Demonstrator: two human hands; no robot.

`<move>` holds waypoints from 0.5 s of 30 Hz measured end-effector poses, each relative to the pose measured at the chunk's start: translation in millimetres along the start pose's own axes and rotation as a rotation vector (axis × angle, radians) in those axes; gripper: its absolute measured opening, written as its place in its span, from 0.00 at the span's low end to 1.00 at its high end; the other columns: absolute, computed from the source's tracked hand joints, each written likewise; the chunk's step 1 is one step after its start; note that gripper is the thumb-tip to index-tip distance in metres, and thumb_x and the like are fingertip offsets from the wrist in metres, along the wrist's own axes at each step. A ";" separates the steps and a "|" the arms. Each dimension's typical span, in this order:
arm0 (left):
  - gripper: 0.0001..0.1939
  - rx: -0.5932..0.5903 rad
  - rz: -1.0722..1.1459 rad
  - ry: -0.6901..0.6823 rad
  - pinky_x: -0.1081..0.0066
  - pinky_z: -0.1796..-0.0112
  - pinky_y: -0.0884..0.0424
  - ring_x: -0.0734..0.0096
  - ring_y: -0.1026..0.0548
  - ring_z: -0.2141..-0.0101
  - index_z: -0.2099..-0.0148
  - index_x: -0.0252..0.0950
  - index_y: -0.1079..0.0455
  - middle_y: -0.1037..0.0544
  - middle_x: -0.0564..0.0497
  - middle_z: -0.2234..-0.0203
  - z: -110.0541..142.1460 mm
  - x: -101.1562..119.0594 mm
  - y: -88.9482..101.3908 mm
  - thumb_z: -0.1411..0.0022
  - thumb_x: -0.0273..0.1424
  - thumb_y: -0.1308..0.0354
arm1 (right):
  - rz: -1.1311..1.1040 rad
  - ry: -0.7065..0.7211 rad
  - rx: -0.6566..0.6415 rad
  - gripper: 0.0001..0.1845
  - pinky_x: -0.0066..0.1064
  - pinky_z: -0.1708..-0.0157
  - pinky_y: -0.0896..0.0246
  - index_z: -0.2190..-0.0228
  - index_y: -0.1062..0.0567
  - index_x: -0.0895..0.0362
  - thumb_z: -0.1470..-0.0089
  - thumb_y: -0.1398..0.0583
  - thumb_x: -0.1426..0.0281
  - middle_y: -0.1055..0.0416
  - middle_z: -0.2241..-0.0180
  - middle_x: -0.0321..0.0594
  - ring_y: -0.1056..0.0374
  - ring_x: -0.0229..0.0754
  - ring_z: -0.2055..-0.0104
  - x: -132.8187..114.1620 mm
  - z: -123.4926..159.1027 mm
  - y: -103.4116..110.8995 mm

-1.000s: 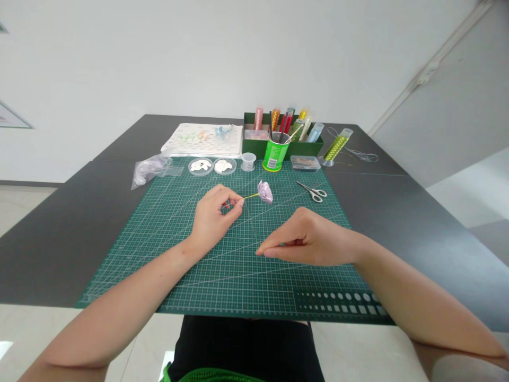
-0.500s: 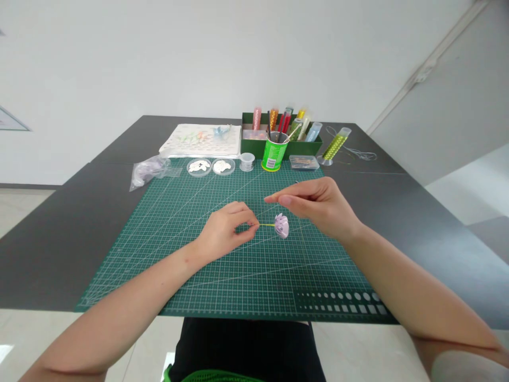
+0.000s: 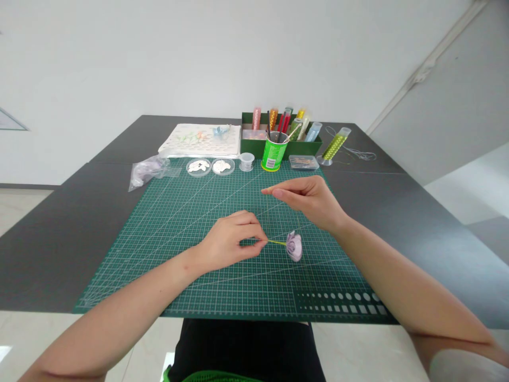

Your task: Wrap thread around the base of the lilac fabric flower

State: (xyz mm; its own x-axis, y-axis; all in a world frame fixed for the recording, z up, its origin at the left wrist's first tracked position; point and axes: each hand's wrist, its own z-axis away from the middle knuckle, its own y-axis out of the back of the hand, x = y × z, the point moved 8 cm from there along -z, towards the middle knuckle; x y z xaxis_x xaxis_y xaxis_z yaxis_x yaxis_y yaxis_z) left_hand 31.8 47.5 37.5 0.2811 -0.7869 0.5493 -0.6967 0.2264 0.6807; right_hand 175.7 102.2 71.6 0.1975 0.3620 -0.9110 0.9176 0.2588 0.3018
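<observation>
With the green can (image 3: 273,154) as our landmark, we find the pale lilac flower (image 3: 294,246) nearer us and a little right of it, held out sideways above the cutting mat (image 3: 178,265). Our left hand (image 3: 234,239) pinches the end of its thin yellow-green stem (image 3: 277,242) between thumb and forefinger. Our right hand (image 3: 316,201), between the can and the flower, has thumb and forefinger brought together; we cannot tell whether a fine thread sits between them. We judge the flower very light, its petals smooth, perhaps slippery, and easily creased, while the stem seems slim but stiff enough to carry the head. We would take hold by the stem, just below the bloom for steadiness, and keep fingertips off the petals. Two shallow dishes (image 3: 210,174) stand left of the can.
</observation>
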 end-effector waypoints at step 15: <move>0.06 0.124 0.056 -0.070 0.72 0.63 0.28 0.72 0.24 0.66 0.67 0.37 0.25 0.22 0.54 0.71 -1.2 9.9 12.4 0.38 0.22 0.37 | 0.193 -0.025 -0.061 0.14 0.33 0.64 0.28 0.60 0.13 0.53 0.40 0.36 0.60 0.15 0.61 0.43 0.21 0.45 0.61 24.8 -7.2 -1.8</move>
State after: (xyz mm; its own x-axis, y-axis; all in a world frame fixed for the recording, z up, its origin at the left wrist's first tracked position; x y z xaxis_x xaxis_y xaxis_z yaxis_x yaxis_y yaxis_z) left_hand 26.7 43.2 52.0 0.1954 -0.8142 0.5466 -0.7874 0.2020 0.5824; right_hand 176.4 117.1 50.5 0.3769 0.3883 -0.8409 0.8395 0.2403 0.4873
